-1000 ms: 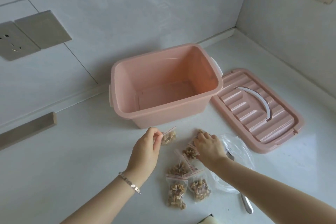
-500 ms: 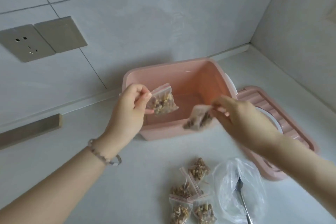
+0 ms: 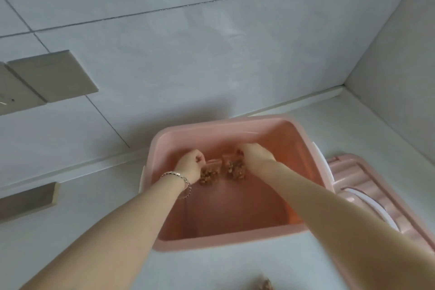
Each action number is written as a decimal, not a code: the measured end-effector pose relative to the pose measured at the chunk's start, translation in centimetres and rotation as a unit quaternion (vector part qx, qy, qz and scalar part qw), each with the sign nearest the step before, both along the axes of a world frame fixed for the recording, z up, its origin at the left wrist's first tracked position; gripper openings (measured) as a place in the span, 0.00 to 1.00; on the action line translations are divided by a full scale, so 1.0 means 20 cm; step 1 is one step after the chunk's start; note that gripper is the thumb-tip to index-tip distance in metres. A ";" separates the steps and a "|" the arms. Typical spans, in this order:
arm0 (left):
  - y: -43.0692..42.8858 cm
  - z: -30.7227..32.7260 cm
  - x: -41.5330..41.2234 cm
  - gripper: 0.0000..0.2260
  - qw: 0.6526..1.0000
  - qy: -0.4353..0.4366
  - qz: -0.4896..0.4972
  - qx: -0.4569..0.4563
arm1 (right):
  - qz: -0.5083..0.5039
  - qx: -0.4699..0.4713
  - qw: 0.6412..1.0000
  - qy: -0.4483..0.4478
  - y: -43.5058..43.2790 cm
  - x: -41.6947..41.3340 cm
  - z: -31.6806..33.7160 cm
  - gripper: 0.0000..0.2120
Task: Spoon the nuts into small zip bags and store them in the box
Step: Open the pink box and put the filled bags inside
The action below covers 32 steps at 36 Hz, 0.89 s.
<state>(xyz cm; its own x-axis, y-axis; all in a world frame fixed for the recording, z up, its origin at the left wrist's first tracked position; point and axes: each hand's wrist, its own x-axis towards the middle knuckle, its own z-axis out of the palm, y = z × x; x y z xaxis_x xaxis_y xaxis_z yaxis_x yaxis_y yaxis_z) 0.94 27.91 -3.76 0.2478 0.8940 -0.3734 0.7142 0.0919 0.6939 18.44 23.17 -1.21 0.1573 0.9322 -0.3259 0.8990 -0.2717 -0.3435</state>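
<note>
Head view: low in the box (image 3: 306, 226), left hand (image 3: 189, 167) and right hand (image 3: 255, 155) each pinch a nut bag (image 3: 209, 173), apparently to set them down gently.

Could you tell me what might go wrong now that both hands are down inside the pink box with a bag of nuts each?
The left hand and right hand pinch their zip bags by the top edge, so a poorly sealed zip could spill nuts into the box. Both forearms cross the near rim, so lifting out carelessly might drag the box. The lid beside it could get nudged.
</note>
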 end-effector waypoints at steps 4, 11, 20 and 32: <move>0.05 -0.08 0.00 0.15 1.000 -0.028 0.003 -0.011 | -0.020 -0.008 0.998 0.054 0.05 0.02 -0.11 0.11; 0.00 -0.01 -0.01 0.13 0.998 -0.018 -0.019 0.059 | -0.004 0.035 0.998 0.044 -0.05 0.04 -0.07 0.20; -0.47 0.37 -0.09 0.09 0.981 -0.114 -0.111 0.106 | -0.019 0.156 0.978 0.135 -0.58 -0.07 0.32 0.09; -1.20 0.02 -0.33 0.13 0.959 0.019 -0.279 0.052 | -0.042 -0.039 0.994 0.090 -1.31 -0.39 0.08 0.12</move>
<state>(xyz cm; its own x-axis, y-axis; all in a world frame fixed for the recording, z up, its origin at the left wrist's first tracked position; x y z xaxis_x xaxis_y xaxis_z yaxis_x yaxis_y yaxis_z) -5.69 3.84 -3.32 0.6859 0.6593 -0.3080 0.6572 -0.3795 0.6512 10.68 -3.11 0.43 0.1664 0.8893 -0.4260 0.7974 -0.3755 -0.4724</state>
